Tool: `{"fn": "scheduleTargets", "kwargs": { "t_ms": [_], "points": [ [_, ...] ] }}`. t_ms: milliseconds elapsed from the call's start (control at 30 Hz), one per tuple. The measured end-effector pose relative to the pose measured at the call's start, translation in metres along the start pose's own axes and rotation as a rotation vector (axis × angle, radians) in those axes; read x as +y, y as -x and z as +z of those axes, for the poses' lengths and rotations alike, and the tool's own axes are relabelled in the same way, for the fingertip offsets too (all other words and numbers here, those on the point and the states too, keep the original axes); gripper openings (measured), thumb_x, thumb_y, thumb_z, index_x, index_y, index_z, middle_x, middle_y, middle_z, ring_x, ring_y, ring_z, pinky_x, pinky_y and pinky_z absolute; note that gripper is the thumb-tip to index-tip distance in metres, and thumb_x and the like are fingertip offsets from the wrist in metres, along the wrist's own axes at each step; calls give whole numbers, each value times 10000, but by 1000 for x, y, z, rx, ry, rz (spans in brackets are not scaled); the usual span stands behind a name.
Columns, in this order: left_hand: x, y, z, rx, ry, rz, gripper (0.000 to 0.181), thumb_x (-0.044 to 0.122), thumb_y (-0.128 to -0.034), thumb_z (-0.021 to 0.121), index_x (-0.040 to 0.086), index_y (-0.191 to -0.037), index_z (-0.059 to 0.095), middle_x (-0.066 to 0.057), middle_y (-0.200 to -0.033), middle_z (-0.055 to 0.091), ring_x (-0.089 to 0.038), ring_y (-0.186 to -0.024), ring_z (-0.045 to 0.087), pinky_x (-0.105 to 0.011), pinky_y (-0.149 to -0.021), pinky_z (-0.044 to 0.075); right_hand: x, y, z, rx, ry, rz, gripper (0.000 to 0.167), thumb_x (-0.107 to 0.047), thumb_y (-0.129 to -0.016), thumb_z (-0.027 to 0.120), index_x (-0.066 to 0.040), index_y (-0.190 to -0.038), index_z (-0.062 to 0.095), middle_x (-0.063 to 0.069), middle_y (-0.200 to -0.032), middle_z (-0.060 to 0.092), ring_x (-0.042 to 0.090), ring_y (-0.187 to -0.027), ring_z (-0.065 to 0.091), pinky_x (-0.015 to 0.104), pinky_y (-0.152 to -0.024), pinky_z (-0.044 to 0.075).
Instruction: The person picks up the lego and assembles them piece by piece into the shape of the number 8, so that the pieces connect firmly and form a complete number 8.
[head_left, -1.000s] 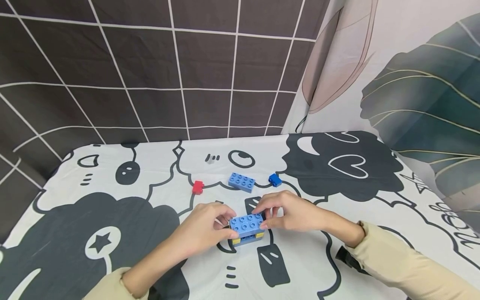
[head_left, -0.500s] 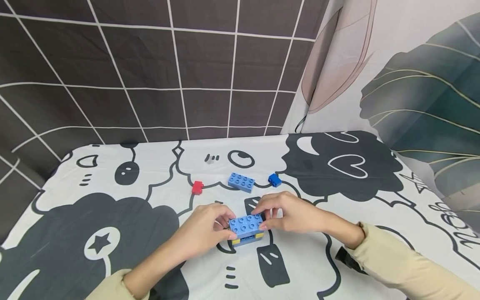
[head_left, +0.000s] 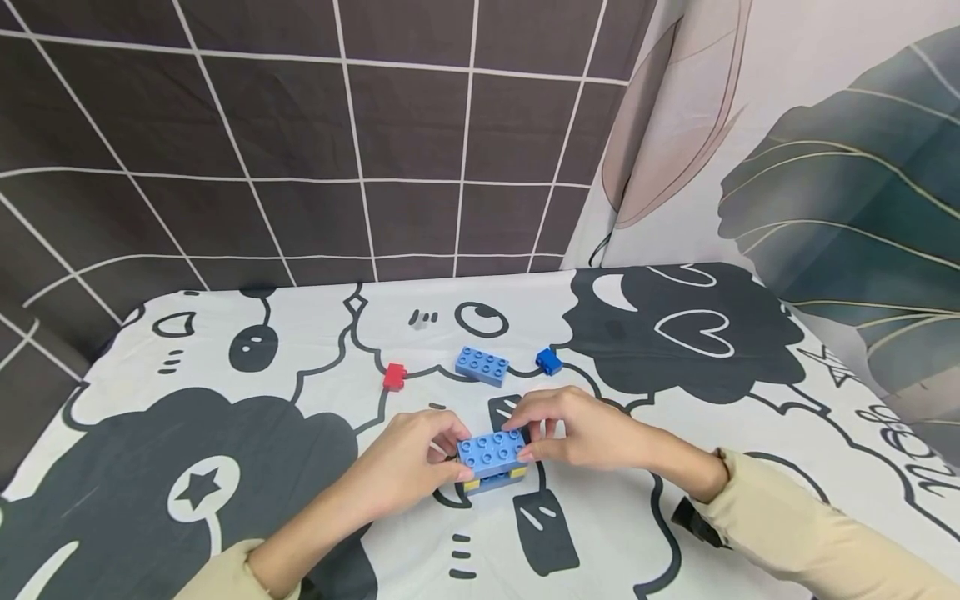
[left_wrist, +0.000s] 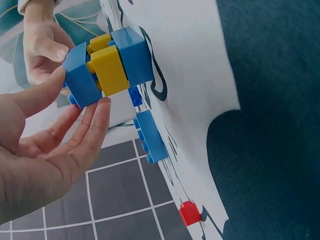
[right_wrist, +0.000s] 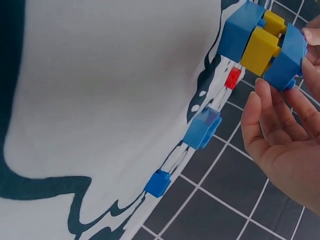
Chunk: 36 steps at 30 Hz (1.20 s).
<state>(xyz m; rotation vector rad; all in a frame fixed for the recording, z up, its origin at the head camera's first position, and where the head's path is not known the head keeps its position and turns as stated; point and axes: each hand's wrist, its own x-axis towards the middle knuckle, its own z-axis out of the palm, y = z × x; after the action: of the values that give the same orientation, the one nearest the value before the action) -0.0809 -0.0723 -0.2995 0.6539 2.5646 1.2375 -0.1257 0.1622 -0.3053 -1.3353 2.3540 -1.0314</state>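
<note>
A stack stands on the patterned cloth: a light blue top brick [head_left: 491, 451], small yellow bricks [left_wrist: 109, 71] in the middle and a blue brick [left_wrist: 131, 56] at the bottom. My left hand [head_left: 408, 458] pinches the top brick's left end between thumb and fingers. At its right end my right hand [head_left: 581, 429] pinches the same brick. Both wrist views show the yellow bricks between the two blue layers, with a gap between them. In the right wrist view the top brick [right_wrist: 286, 59] has the right hand's fingers [right_wrist: 272, 112] beside its lower edge.
Beyond the hands lie a red brick [head_left: 394, 377], a light blue brick [head_left: 482, 366] and a small dark blue brick [head_left: 550, 362] in a loose row. The cloth [head_left: 622, 533] reaches back to a dark gridded sheet [head_left: 405, 125]; a leaf-patterned curtain [head_left: 847, 183] hangs at the right.
</note>
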Motion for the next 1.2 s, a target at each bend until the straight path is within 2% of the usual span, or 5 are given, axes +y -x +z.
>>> {"fn": "scheduleTargets", "kwargs": {
  "t_ms": [400,833,1200],
  "points": [
    [-1,0,0,-13,5,5,226,106,-740,754,50,-920,629,-7,-842,632,-150,-793,597,-289,-708,510,4,2,3,27,8,-34,227,-52,-789,696,-46,-1013,656,-34,-883,604,30,-700,536,216,-642,487],
    [-4,1,1,6,21,27,222,103,-729,763,64,-897,624,-2,-845,627,-166,-795,593,-300,-694,514,3,5,7,84,34,-52,217,-77,-788,706,-64,-999,658,-27,-904,609,23,-704,521,227,-618,481],
    [-7,0,1,-7,17,43,226,130,-738,759,66,-913,631,-5,-851,646,-156,-804,601,-305,-710,512,6,4,5,56,0,-65,215,-86,-804,692,-38,-1011,658,-13,-896,618,38,-692,537,227,-626,490]
  ]
}}
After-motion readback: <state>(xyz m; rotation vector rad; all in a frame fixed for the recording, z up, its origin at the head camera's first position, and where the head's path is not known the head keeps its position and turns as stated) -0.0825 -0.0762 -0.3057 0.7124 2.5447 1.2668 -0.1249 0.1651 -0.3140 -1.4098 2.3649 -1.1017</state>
